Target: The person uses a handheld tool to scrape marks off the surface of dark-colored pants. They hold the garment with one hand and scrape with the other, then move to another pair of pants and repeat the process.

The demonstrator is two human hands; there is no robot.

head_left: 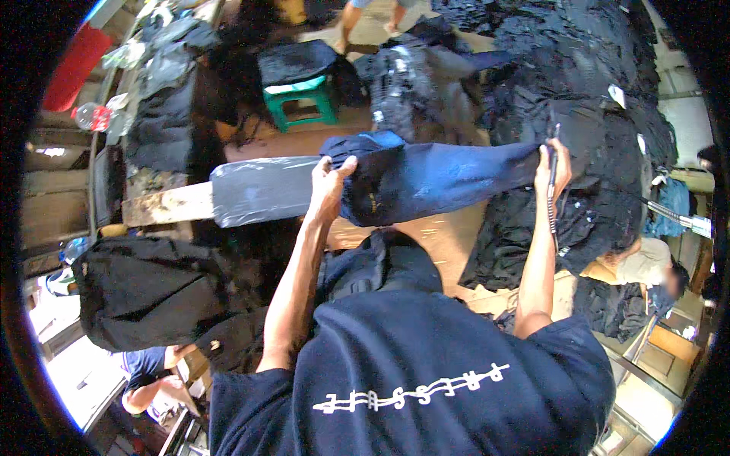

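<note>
Head cam looks down over the person's dark blue shirt (426, 380), both bare forearms reaching up and away from it. Closest grip is the left hand (328, 190), fingers pressed together flat on the near end of a navy trouser leg (433, 178) that's pulled over a long padded board (258, 190) wrapped in shiny grey plastic. The thumb hooks over the top edge, so it's pinning the cloth more than pinching it. Out past that, at the far end of the same leg, the right hand (553, 171) is closed around a slim dark tool (552, 190) with a cord hanging below the fist; can't tell exactly what kind of tool. I reckon the trick here is keeping the fabric taut between the two hands: left hand anchors, right hand works along the cloth just beyond its own knuckles, and the cord should stay under the wrist so it doesn't drag across the leg. If the left palm eases off, the cloth will probably bunch up on that slick plastic. Beyond the right grip there's a huge heap of dark garments (578, 83), and past the left one a green stool (304, 95) with a dark cushion. Off beside the left elbow sits a black bundle (144, 292).
</note>
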